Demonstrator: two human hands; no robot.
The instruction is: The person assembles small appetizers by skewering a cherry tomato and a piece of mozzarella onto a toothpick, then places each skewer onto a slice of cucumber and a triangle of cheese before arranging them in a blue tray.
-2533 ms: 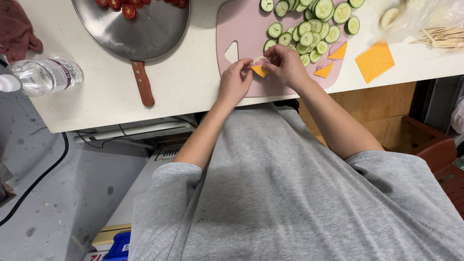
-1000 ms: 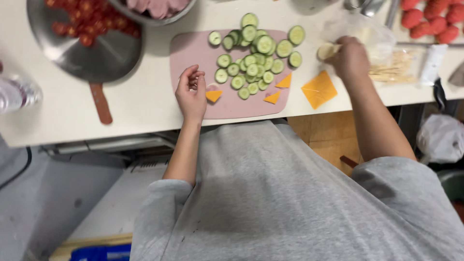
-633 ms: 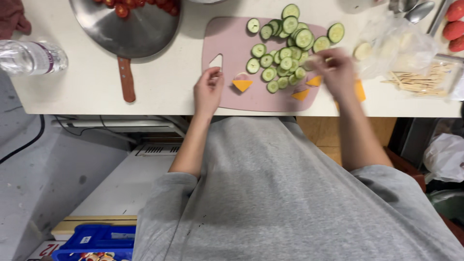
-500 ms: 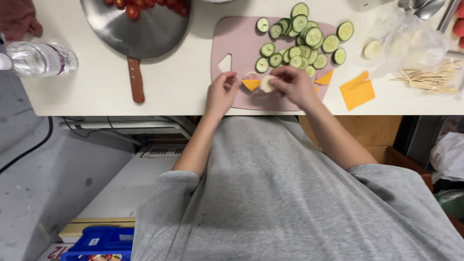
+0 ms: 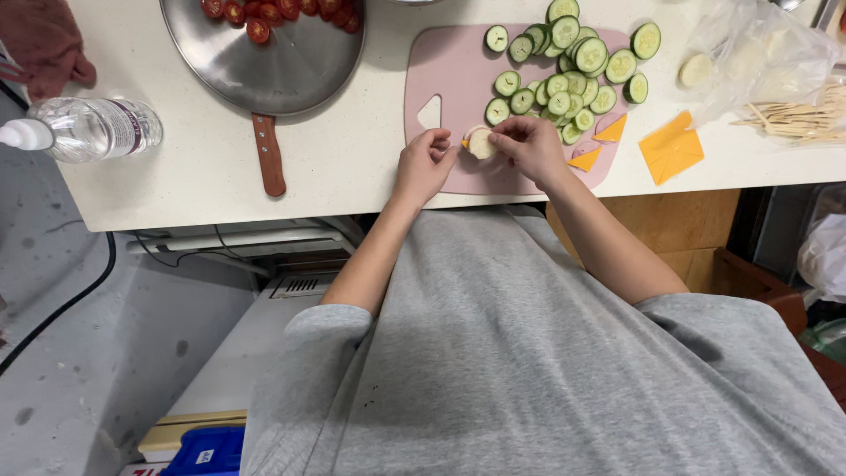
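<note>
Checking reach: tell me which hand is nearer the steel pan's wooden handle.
Left. The left hand lies just right of the wooden handle; the right hand is farther right, over the pink cutting board.

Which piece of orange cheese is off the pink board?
The big square cheese slice, lying on the white counter right of the pink cutting board. The smaller triangle pieces all sit on the board.

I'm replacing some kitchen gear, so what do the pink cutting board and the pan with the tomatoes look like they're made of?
The pink cutting board looks like matte plastic, going by its even pastel colour and thin edge, though silicone is possible. The pan looks like brushed steel or aluminium: grey with a soft sheen. Its handle looks like reddish-brown wood.
</note>
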